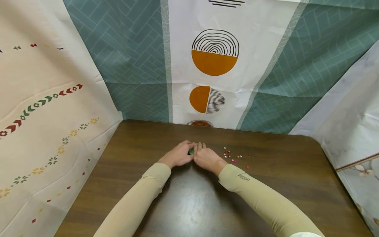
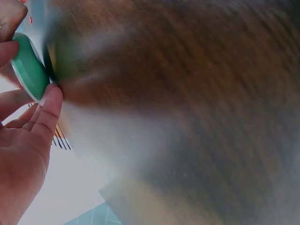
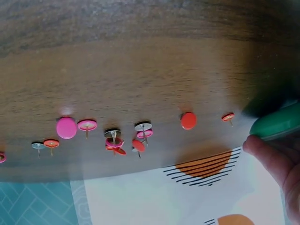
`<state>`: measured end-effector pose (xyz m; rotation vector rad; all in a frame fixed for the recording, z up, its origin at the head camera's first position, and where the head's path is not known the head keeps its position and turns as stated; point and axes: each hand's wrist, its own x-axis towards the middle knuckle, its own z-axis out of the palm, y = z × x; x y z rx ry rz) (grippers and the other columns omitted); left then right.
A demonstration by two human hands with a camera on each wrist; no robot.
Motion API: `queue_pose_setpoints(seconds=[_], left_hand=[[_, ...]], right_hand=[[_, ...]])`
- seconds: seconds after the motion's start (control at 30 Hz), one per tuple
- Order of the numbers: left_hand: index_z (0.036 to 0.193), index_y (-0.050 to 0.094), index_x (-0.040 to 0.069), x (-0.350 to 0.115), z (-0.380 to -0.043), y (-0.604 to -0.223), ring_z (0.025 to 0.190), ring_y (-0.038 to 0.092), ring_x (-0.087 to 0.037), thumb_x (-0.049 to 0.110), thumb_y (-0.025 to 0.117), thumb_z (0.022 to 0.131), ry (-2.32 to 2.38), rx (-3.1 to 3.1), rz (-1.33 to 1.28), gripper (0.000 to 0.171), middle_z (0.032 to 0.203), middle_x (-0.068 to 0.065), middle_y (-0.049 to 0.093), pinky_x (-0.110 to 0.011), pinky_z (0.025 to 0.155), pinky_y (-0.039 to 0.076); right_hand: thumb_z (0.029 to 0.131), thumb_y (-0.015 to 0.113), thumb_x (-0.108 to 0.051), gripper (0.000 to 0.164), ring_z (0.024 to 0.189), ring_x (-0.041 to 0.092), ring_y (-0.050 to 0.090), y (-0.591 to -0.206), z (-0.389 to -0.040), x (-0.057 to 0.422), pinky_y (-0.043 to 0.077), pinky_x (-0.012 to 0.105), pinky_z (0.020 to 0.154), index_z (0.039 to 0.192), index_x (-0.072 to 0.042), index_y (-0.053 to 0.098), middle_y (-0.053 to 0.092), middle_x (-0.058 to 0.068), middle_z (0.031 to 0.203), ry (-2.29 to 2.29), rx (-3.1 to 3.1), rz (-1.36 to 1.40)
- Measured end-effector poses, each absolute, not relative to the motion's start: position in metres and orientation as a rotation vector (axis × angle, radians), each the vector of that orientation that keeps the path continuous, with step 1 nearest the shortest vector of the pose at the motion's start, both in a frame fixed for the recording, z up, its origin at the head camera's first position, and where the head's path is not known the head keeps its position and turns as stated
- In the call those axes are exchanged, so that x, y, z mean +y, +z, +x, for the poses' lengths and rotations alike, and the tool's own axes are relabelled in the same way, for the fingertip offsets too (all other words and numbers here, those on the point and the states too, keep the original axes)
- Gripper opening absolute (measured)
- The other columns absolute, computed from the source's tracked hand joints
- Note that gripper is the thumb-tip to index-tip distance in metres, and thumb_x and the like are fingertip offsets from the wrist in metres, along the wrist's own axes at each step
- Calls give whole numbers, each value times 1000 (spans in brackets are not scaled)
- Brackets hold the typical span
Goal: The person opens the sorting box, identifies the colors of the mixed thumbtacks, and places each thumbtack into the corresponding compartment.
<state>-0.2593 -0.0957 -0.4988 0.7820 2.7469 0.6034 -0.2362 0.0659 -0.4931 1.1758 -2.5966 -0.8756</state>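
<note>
Both hands meet over a small round green container point(image 1: 190, 151) near the far middle of the table. My left hand point(image 1: 180, 153) grips its left side, fingers curled at the edge. From the other side, my right hand point(image 1: 206, 159) holds it, with fingers bent over the top. In the left wrist view the green container point(image 2: 32, 68) is tilted, and fingertips press its rim. Fingers hide much of it. Beside the right hand lie several thumbtacks; the right wrist view shows a pink thumbtack point(image 3: 66, 127) and a red thumbtack point(image 3: 188, 120), among others with points up or sideways.
The brown wooden table point(image 1: 142, 138) spans the lower view. Behind it hangs a patterned curtain point(image 1: 142, 65), and a cream cloth point(image 1: 59, 115) with coloured motifs covers the left side. Pale fabric point(image 1: 349, 112) hangs on the right.
</note>
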Motion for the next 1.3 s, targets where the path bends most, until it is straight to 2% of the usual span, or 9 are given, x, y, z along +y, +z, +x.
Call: queue_pose_setpoints(seconds=[0.33, 0.57, 0.67, 0.9, 1.1, 1.2, 1.3], left_hand=[[143, 36, 5, -93, -259, -496, 127, 45, -25, 27, 48, 90, 640, 2729, 727, 59, 142, -12, 42, -38, 102, 41], [142, 39, 6, -94, -259, -496, 127, 47, -25, 35, 53, 89, 651, 2739, 755, 62, 141, -11, 45, -36, 102, 42], [139, 44, 5, -96, -257, -496, 123, 50, -23, 36, 60, 86, 661, 2762, 768, 62, 137, -11, 50, -34, 98, 45], [135, 51, 6, -96, -256, -496, 113, 57, -20, 38, 72, 80, 681, 2833, 717, 67, 130, -10, 57, -30, 91, 49], [140, 41, 2, -92, -255, -494, 115, 56, -21, 37, 79, 73, 705, 2840, 624, 85, 137, -14, 51, -32, 94, 47], [142, 37, 1, -89, -255, -495, 116, 56, -21, 37, 83, 68, 737, 2844, 556, 94, 138, -15, 50, -33, 94, 47], [141, 37, -1, -87, -255, -496, 112, 58, -23, 36, 87, 62, 797, 2856, 474, 100, 133, -16, 54, -34, 92, 49]], right_hand=[[100, 41, -18, 39, 101, 30, 66, -493, -238, 70, 56, 31, 74, 132, 4, 50, 60, 23, 122, -810, -2571, 1186], [95, 50, -38, 56, 99, 29, 67, -490, -238, 71, 56, 31, 74, 131, 5, 50, 61, 22, 121, -686, -2642, 1187], [94, 52, -40, 58, 101, 29, 66, -489, -236, 71, 56, 31, 75, 131, 4, 50, 60, 22, 123, -629, -2663, 1187], [97, 48, -31, 50, 112, 28, 61, -481, -234, 80, 54, 30, 83, 135, 3, 46, 55, 21, 131, -585, -2685, 1248], [99, 45, -28, 46, 119, 26, 56, -474, -241, 93, 52, 32, 87, 136, 0, 45, 52, 16, 135, -216, -2828, 1279], [100, 43, -25, 42, 113, 23, 60, -473, -245, 97, 52, 31, 86, 135, -3, 48, 54, 13, 134, 85, -2915, 1221], [100, 43, -23, 40, 107, 20, 63, -471, -250, 97, 53, 31, 84, 133, -3, 51, 57, 12, 131, 408, -2986, 1119]])
